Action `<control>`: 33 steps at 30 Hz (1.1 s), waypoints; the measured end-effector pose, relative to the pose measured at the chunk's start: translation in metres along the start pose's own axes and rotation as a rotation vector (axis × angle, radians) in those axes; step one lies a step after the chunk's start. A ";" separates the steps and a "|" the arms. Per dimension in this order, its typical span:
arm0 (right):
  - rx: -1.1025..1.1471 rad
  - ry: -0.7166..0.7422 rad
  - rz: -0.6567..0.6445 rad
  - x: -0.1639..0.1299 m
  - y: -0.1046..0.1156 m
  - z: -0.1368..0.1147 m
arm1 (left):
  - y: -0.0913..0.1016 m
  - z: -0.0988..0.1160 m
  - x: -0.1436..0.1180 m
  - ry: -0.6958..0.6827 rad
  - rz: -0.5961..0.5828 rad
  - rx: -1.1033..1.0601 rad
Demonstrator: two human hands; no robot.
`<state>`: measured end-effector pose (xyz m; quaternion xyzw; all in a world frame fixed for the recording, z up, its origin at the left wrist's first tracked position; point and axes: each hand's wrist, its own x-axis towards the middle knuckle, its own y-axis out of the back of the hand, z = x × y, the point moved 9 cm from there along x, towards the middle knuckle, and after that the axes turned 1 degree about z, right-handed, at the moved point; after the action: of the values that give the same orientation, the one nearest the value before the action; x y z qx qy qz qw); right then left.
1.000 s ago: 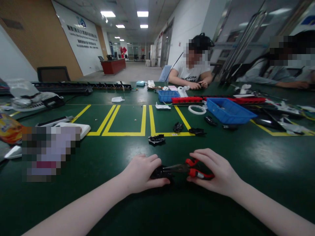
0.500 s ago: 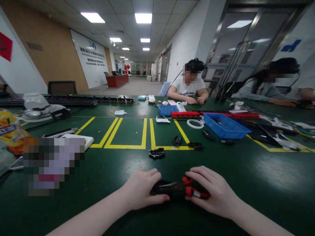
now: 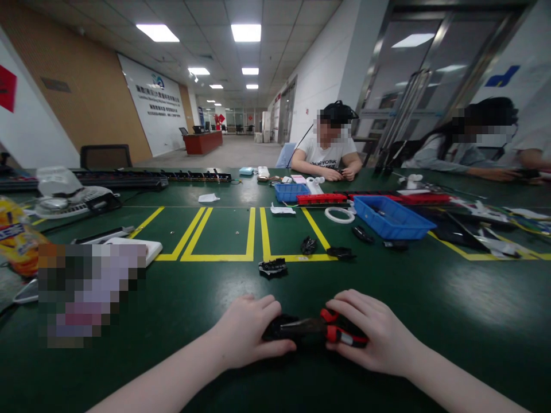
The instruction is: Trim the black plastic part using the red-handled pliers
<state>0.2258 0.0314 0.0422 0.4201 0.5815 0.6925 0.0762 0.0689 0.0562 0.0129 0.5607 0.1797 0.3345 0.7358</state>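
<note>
My left hand (image 3: 252,330) is closed around a glossy black plastic piece (image 3: 288,328) low over the front of the green table. My right hand (image 3: 374,332) is wrapped round the red-and-black handles of what look like pliers (image 3: 340,335). The head of the pliers points left and meets the black piece; the dark colours hide just where they touch. Straight ahead of my hands lies a black and grey broken part (image 3: 272,267). Beyond it are a crumpled black part (image 3: 309,245) and a flat black part (image 3: 341,252).
A large blue bin (image 3: 391,218) and a white ring (image 3: 340,215) stand at right of centre, with a smaller blue bin (image 3: 293,192) behind. Yellow tape (image 3: 219,257) marks the green table (image 3: 206,292). At left are a fan (image 3: 73,195) and a drink bottle (image 3: 17,238). Two people sit across.
The view has shifted very slightly. Both hands keep nearly the same grip and place, with the pliers still against the black plastic piece.
</note>
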 end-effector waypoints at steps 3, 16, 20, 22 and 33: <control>0.011 -0.011 -0.009 0.001 0.000 0.000 | -0.001 -0.001 0.000 0.006 -0.004 0.003; -0.056 0.036 0.047 0.000 0.003 -0.003 | -0.001 0.000 -0.001 -0.005 -0.011 0.002; -0.003 -0.006 0.046 0.001 0.005 0.001 | -0.001 -0.001 0.000 0.003 -0.016 0.011; 0.025 -0.027 0.040 0.001 0.005 0.003 | 0.000 -0.001 0.000 -0.001 -0.018 0.011; 0.043 -0.024 -0.003 0.001 0.000 0.001 | 0.000 -0.001 0.000 -0.011 -0.017 0.016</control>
<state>0.2261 0.0331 0.0430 0.4290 0.5960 0.6746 0.0750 0.0682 0.0568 0.0128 0.5670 0.1829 0.3237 0.7350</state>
